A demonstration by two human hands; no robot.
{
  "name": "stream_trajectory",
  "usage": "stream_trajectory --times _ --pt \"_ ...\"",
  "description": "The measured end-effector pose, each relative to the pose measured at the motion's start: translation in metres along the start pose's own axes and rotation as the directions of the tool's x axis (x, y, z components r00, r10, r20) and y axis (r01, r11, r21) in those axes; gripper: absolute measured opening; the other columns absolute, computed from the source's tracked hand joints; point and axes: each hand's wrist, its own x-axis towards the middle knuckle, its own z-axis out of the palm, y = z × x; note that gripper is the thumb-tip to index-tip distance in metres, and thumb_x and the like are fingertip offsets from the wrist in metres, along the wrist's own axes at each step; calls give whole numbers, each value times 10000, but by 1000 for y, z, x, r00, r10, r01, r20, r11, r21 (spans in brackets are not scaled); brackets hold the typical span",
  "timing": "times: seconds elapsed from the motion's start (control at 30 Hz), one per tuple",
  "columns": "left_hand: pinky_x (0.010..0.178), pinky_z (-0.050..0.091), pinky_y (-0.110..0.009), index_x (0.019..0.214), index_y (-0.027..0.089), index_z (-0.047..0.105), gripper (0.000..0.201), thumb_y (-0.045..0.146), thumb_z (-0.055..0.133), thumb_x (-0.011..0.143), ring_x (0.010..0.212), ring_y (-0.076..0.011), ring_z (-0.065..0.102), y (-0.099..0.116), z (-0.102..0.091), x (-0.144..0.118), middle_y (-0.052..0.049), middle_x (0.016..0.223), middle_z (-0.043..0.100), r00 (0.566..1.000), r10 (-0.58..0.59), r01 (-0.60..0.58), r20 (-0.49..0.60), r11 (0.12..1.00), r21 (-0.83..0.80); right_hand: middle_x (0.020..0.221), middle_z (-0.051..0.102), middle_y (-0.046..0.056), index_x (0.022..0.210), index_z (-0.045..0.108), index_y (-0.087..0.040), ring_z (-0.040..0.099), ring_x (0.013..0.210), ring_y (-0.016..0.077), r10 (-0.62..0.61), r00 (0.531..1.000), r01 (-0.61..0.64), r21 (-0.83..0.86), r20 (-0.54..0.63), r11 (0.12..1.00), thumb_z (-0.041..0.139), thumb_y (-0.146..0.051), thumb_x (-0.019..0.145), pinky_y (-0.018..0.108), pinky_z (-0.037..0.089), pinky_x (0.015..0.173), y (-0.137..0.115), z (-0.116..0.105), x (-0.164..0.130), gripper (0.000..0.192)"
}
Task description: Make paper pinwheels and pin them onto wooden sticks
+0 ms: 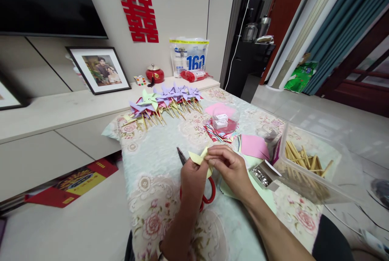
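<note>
Between my two hands is a small pale-yellow paper pinwheel (197, 158) with its points folded inward. My left hand (193, 174) grips it from below and the left. The fingertips of my right hand (226, 161) pinch its upper right side. Under my left hand lies a pair of scissors (209, 192) with red handles, partly covered, its dark blades pointing to the far left. To the right of my right hand, an opened small box (263, 175) holds shiny metal pins. Green paper sheets (232, 188) lie beneath my right forearm.
Finished purple and green pinwheels (164, 99) on sticks lie at the table's far edge. A clear round container (225, 119) stands on patterned paper. Pink paper (254, 146) lies nearer. A plastic bin (306, 176) of wooden sticks is at right, on the floral tablecloth (158, 212).
</note>
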Motion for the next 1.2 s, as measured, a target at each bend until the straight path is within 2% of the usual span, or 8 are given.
stream_trajectory --times 0.13,0.27,0.47,0.63,0.8,0.97,1.07,1.2 --pt "556 457 -230 761 122 679 191 254 735 635 580 -148 593 1 0 -2 5 624 679 1000 -11 12 21 999 -48 1011 712 71 1017 743 -254 668 1001 215 -291 952 307 -260 96 916 626 -148 909 369 549 882 -1 1 -1 192" --pt "556 469 -241 804 106 706 262 294 753 628 575 -149 602 5 0 1 -14 660 705 998 -44 39 -55 996 -85 1052 693 78 1053 694 -247 648 1031 207 -338 935 353 -392 110 849 570 -89 920 363 535 896 5 -4 1 241" --pt "558 482 -258 780 110 714 257 317 741 632 610 -176 638 12 -10 8 -30 672 720 960 -17 1 -279 998 -58 1036 665 91 1031 653 -209 636 994 216 -127 969 233 -612 211 756 497 18 858 338 520 854 22 -11 2 325" --pt "564 483 -260 757 112 711 252 321 750 622 612 -173 632 13 -14 11 -27 671 722 945 17 -41 -326 997 -68 1030 676 69 952 656 -205 654 926 188 98 948 169 -740 303 651 498 44 838 283 496 797 21 -9 1 316" --pt "583 489 -257 774 115 714 252 319 752 630 636 -172 638 12 -13 11 -31 695 732 950 4 -38 -312 994 -101 1170 678 82 1016 670 -219 649 1054 198 60 928 232 -698 367 678 519 22 853 292 491 879 23 -16 3 328" --pt "583 485 -258 777 113 716 255 325 748 640 621 -162 618 12 -14 11 -27 689 724 948 18 -44 -319 996 -74 1087 659 107 1078 658 -185 625 1013 221 -74 969 224 -711 237 666 518 -60 909 315 485 860 20 -27 5 253" --pt "589 485 -264 787 112 719 266 332 750 642 629 -165 619 13 -14 10 -31 699 724 948 9 -35 -318 997 -74 890 631 74 943 687 -185 598 860 215 -2 982 157 -810 189 566 545 -118 929 296 446 734 9 -29 5 157" --pt "593 481 -261 780 115 718 253 324 748 640 633 -161 615 15 -13 10 -28 701 719 948 2 -29 -319 996 -81 835 650 56 854 705 -195 569 870 211 167 948 176 -882 271 437 606 -114 911 303 366 735 -5 -25 5 140"
